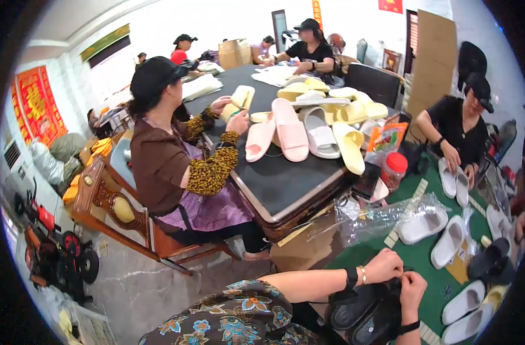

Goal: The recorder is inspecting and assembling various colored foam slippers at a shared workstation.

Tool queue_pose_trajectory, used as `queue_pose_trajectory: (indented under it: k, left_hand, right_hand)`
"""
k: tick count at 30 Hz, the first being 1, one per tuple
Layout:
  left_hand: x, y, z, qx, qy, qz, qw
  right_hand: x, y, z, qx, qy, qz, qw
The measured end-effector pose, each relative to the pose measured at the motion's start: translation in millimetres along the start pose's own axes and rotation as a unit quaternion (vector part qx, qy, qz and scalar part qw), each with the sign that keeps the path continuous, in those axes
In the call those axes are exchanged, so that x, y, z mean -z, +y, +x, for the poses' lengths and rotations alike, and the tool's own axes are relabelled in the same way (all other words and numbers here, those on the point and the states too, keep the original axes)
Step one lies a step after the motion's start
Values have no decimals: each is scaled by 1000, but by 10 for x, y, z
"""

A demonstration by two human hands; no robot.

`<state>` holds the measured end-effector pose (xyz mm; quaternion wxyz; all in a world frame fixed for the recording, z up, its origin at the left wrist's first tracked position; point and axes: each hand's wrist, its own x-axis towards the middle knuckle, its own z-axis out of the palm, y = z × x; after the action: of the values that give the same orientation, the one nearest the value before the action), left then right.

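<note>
Fingertips meet over dark slippers

Slippers, a black pair, lie just under and on the near side of the grip, toes pointing roughly toward the wearer or away; which, I cannot tell. The left grip comes in from the left, the right grip from below, and their fingertips draw close together, bent as if in a pinch. Whether they are clamped on something small, I cannot tell: the fingers hide it.

For work this fine, the two hands seem well placed, near each other and right above the pair. It would help to let one hand steady while the other does the small motion, and to tilt the wrists a little so that the fingers do not block the view. Light pressure should serve better than a hard tug, and the slippers are best left side by side, easy to check against each other.

The green surface shows beyond the grip. Clear wrap lies farther off, ahead and to the left; it could snag a sleeve on a wide reach. White slippers sit ahead and right of the grip, so short movements would avoid knocking them.
</note>
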<state>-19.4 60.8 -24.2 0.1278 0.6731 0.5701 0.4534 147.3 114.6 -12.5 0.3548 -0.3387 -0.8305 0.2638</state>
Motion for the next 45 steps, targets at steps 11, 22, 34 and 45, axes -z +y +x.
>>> queue_pose_trajectory:
  k: [11,22,34,45]
  left_hand:
    - [-28,-3,-60,2,34,-102,994]
    - [-32,106,-107,-71,90,-4,993]
    - [2273,-546,-55,18,309,383,870]
    - [3822,-1454,-996,421,421,423,683]
  right_hand:
    - [-40,104,-2,-66,-20,130,989]
    - [-44,-86,2,165,21,-85,982]
    - [614,-294,-333,112,-203,-160,960]
    - [2010,43,-165,-31,-4,-295,955]
